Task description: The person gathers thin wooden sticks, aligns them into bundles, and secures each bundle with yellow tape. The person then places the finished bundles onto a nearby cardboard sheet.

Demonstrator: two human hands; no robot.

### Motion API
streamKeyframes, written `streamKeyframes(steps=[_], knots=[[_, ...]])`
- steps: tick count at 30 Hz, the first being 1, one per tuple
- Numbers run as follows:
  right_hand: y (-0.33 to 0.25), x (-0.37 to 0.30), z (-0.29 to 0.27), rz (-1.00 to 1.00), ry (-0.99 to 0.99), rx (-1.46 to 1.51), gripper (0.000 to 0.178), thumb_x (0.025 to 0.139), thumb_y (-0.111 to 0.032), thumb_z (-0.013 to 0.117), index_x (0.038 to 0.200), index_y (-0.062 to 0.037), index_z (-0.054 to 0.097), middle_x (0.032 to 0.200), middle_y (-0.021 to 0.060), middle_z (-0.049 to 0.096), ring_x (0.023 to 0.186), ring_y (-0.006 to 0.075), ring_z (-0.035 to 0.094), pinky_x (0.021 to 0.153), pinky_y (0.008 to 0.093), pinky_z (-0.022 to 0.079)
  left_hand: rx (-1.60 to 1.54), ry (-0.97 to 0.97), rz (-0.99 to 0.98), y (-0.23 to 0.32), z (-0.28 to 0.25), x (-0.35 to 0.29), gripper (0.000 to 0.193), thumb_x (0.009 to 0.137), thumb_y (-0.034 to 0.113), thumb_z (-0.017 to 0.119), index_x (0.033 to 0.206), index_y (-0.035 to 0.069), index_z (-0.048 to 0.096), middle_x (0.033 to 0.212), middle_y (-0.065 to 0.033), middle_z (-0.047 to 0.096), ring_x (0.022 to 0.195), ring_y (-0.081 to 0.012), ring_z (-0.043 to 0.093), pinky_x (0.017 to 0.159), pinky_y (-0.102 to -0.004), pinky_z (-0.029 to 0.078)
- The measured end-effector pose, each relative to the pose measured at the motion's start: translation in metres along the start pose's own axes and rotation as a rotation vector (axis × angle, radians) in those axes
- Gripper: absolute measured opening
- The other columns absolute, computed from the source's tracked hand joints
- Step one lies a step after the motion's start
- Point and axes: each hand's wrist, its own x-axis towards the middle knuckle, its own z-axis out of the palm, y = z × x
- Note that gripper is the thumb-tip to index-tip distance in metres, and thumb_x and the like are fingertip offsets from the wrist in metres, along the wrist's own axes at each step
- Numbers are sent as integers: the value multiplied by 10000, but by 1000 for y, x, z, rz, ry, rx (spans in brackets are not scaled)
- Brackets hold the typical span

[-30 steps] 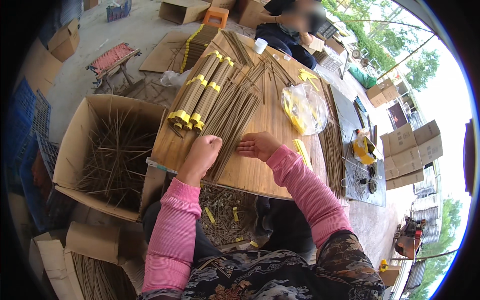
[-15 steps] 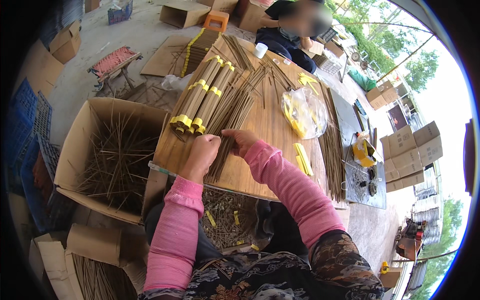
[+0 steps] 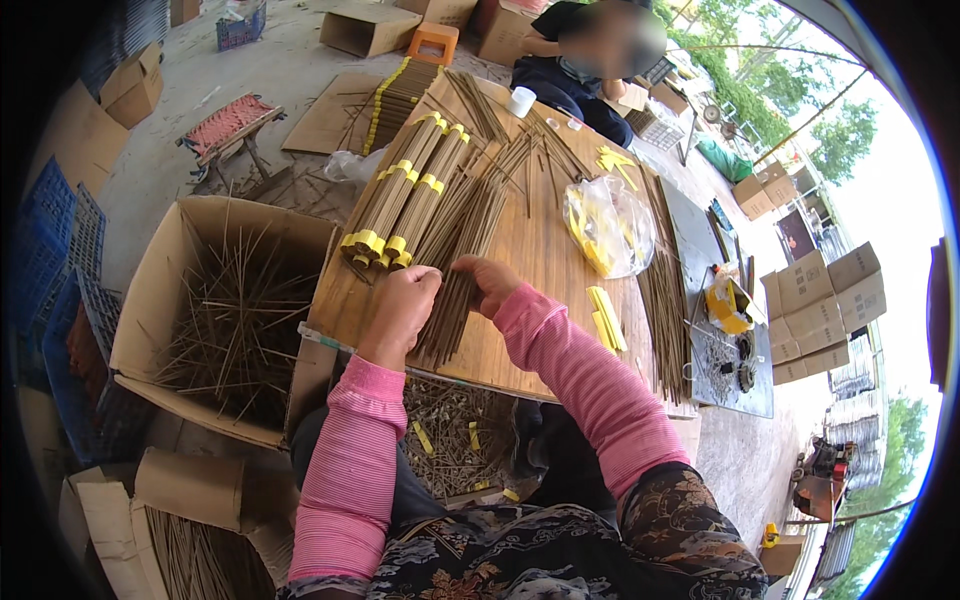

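Note:
A loose bunch of thin brown sticks [image 3: 476,235] lies lengthwise on the wooden table [image 3: 548,235], its near ends close to the front edge. My left hand [image 3: 404,303] is closed at the left side of this bunch; what its fingers hold is hidden. At the right side, my right hand [image 3: 486,284] curls against the sticks, thumb pointing toward my left hand and other fingers partly hidden. Just beyond my left hand, rolled bundles of sticks [image 3: 390,205] with yellow bands are stacked.
A cardboard box [image 3: 150,300] of loose sticks stands left of the table. On the table's right lie a clear bag of yellow strips [image 3: 608,228], some yellow strips [image 3: 606,320] and a long row of sticks [image 3: 662,300]. Another person [image 3: 575,70] sits at the far end.
My right hand has shifted slightly to the right, and the near ends of the stick bunch have shifted a little. My left hand has hardly moved.

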Motion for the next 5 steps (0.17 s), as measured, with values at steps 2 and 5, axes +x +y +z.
streamKeyframes(steps=[2, 5], knots=[[-1, -6, 0, 8, -56, 81, 135, 784, -48, 560, 862, 50, 509, 789, 148, 594, 641, 271, 630, 571, 401, 565, -27, -15, 0, 1, 0, 0, 279, 823, 158, 536, 995, -53, 598, 785, -27, 602, 651, -66, 509, 570, -201, 408], [-1, -5, -4, 37, -152, 155, 162, 807, -55, 548, 892, 66, 483, 790, 181, 587, 646, 312, 628, 615, 477, 561, -37, -25, 8, -4, 0, 3, 280, 825, 159, 533, 1007, -45, 597, 826, -49, 616, 715, -87, 550, 622, -207, 437]])
